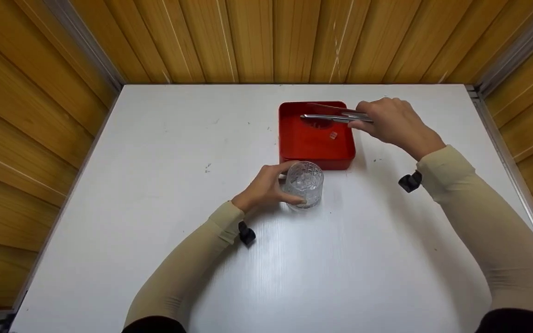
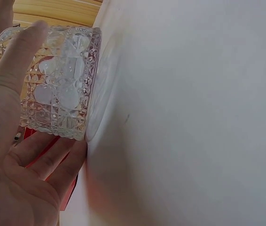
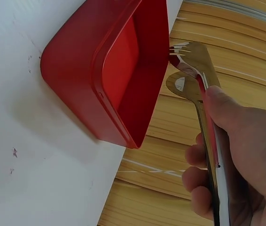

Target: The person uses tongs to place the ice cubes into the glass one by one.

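Observation:
Around a clear patterned glass (image 1: 312,182) on the table, my left hand (image 1: 268,187) has its thumb on the near side and its fingers on the far side. Clear, whitish shapes (image 2: 69,96) show through the glass wall in the left wrist view. My right hand (image 1: 393,121) grips metal tongs (image 1: 336,118), whose arms stand apart above the red box (image 1: 317,164). One tong end has fork-like prongs and the other is rounded, as the right wrist view shows. Inside the box lies a small clear cube (image 1: 333,135), with nothing between the tong tips that I can make out.
The white table (image 1: 178,152) is backed by a wood-patterned wall (image 1: 248,41), with similar panels at both sides. The open-topped box stands just beyond the glass, very close to it. Small dark marks (image 1: 208,168) dot the tabletop.

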`<move>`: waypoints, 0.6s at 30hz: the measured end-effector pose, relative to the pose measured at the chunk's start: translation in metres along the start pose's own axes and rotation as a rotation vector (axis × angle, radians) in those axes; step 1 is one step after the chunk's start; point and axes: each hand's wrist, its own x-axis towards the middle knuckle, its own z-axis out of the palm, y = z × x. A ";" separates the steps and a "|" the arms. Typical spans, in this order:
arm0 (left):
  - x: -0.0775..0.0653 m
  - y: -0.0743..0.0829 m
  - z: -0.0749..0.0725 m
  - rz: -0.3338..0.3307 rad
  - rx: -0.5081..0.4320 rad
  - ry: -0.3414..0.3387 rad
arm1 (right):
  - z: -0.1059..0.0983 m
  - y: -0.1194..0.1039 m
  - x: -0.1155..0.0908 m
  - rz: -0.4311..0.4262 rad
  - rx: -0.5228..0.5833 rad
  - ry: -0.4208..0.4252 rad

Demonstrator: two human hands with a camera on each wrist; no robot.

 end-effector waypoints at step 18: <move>0.004 0.000 -0.002 0.002 -0.005 -0.004 | -0.009 0.013 0.034 0.111 -0.010 -0.242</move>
